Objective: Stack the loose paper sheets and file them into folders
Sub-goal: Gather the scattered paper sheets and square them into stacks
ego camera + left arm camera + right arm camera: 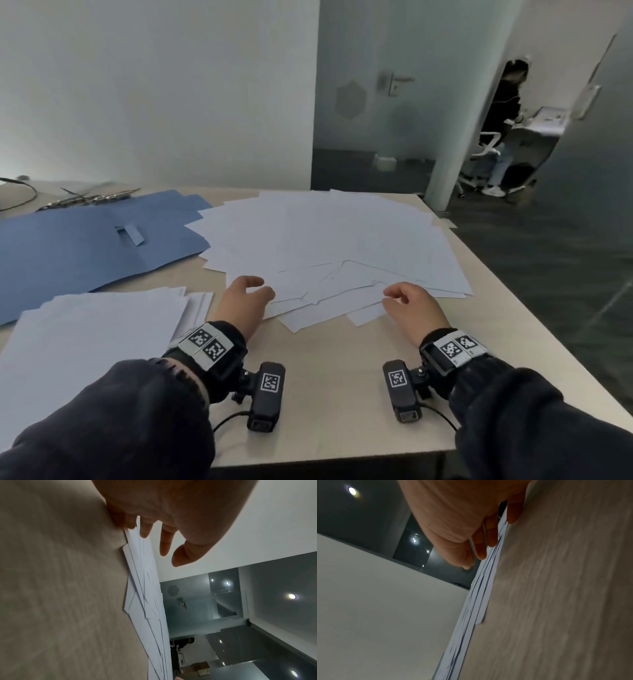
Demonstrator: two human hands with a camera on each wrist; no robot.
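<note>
Loose white sheets lie fanned across the middle of the table. An open blue folder lies at the left, and nearer to me is a rough stack of white sheets. My left hand sits at the fan's near left edge and my right hand at its near right edge. In the left wrist view the fingers straddle the edge of the sheets with the thumb apart. The right wrist view shows fingers against the paper edge, with the little finger on the table side.
Metal binder clips and a dark cable lie at the far left of the table. The table's right edge drops to dark floor. A person stands by a doorway at the far right.
</note>
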